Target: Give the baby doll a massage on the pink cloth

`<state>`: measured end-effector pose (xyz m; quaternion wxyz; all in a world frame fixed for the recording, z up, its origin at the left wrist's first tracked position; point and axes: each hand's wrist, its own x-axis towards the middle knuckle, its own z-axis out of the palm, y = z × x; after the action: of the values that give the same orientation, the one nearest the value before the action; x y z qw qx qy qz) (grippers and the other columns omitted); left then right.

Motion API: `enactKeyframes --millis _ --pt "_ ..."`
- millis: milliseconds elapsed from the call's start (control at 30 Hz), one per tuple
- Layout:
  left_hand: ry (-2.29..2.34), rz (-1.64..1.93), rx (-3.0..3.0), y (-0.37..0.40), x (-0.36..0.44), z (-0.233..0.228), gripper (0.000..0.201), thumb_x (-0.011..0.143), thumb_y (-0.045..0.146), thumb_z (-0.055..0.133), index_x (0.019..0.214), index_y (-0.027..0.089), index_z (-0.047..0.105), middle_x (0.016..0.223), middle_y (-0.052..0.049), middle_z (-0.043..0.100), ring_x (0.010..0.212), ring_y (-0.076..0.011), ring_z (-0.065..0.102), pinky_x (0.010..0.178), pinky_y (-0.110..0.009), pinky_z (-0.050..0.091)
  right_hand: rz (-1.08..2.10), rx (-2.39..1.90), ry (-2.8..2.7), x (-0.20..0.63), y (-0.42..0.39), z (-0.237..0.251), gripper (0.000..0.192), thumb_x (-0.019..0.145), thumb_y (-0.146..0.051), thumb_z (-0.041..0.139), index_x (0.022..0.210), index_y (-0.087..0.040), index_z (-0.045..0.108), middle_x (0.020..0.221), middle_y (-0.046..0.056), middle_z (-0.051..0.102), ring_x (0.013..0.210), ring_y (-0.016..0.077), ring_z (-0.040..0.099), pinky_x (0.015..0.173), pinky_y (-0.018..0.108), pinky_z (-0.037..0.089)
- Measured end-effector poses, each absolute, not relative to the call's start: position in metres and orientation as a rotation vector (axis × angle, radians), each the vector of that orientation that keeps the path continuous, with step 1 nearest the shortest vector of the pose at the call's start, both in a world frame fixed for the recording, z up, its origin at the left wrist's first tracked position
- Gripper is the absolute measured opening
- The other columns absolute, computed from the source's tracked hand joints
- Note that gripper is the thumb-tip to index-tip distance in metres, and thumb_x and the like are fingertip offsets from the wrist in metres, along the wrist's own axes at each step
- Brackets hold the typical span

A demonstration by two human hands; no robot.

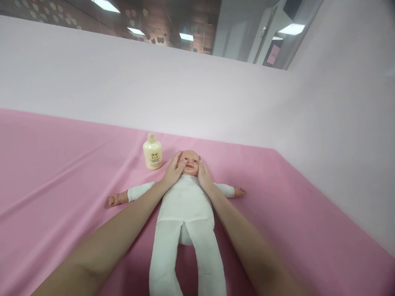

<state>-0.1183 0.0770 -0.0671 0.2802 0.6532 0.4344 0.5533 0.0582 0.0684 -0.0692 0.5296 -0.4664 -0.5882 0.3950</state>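
Note:
A baby doll (187, 201) with a white cloth body lies on its back, arms spread wide and head away from me. My left hand (173, 170) lies along one side of the doll's head, its thumb on the cheek near the mouth. Against the opposite cheek rests my right hand (204, 174), fingers stretched upward. Both palms touch the head from either side without gripping it. Just left of the head stands a cream-coloured pump bottle (152, 152) with a printed label, upright and apart from my hands.
Pink cloth (77, 164) with some creases covers the surface under the doll. A white wall (138, 90) rises behind it and another (348, 123) on the right. Above the back wall is a glass pane (173, 24) showing ceiling lights.

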Motion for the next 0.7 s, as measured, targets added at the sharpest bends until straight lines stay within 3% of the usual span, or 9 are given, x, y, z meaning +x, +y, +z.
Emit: enactKeyframes --millis 333,700 --pt "1.165 1.517 1.746 0.078 -0.118 -0.070 0.061 0.108 0.059 0.044 0.157 0.022 0.050 0.167 -0.013 0.050 0.158 -0.0275 0.044 0.136 -0.048 0.030 0.923 -1.178 -1.357 0.056 0.069 -0.066 0.086 0.102 -0.076 0.034 0.167 -0.019 0.043 0.174 0.005 0.041 0.165 0.0219 0.035 0.140 0.041 0.020" --pt "1.148 1.541 1.696 0.079 -0.121 -0.071 0.060 0.111 0.057 0.033 0.155 0.021 0.052 0.167 -0.011 0.051 0.159 -0.0247 0.044 0.138 -0.048 0.028 0.962 -1.241 -1.447 0.057 0.060 -0.058 0.104 0.094 -0.086 0.042 0.173 -0.018 0.029 0.179 0.006 0.030 0.168 0.0247 0.025 0.140 0.044 0.015"
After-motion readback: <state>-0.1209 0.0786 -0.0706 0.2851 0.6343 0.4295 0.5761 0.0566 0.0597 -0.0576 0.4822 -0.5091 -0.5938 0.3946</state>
